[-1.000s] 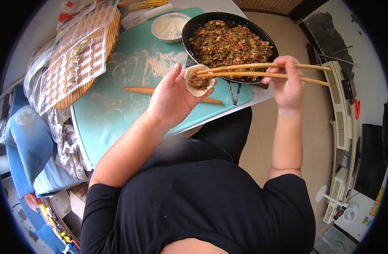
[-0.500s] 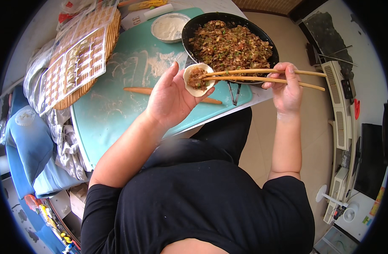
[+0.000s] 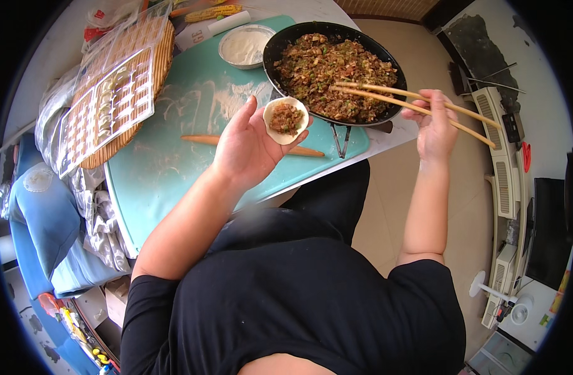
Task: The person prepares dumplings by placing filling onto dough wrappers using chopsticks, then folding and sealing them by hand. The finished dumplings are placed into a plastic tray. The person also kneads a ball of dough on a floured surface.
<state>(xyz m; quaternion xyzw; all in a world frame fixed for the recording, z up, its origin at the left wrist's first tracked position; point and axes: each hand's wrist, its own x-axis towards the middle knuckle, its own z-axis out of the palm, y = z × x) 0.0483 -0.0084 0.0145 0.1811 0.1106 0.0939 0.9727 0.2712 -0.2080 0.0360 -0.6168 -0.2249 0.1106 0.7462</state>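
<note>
A round dumpling wrapper (image 3: 271, 132) rests on the fingers of my left hand (image 3: 246, 147), whose thumb stands out to the side. A mound of brown chopped filling (image 3: 286, 119) sits in its middle. My right hand (image 3: 435, 128) grips a pair of chopsticks (image 3: 418, 105) near their back part. Their tips reach over the black pan (image 3: 397, 103), which is heaped with the same filling (image 3: 336, 69). Below my left hand, a tapered wooden rolling pin (image 3: 199, 139) lies on the turquoise mat (image 3: 167, 187), partly hidden by that hand.
A bowl of white flour (image 3: 244, 45) stands left of the pan, with flour smeared on the mat nearby. At the far left, a clear compartment tray (image 3: 133, 84) holding a row of dumplings lies on a round woven mat (image 3: 164, 59). Corn cobs (image 3: 214, 12) lie at the back.
The chopsticks have drawn away from the wrapper, and their tips are now over the pan. My right hand has shifted slightly right; the filling stays on the wrapper in my left hand.
</note>
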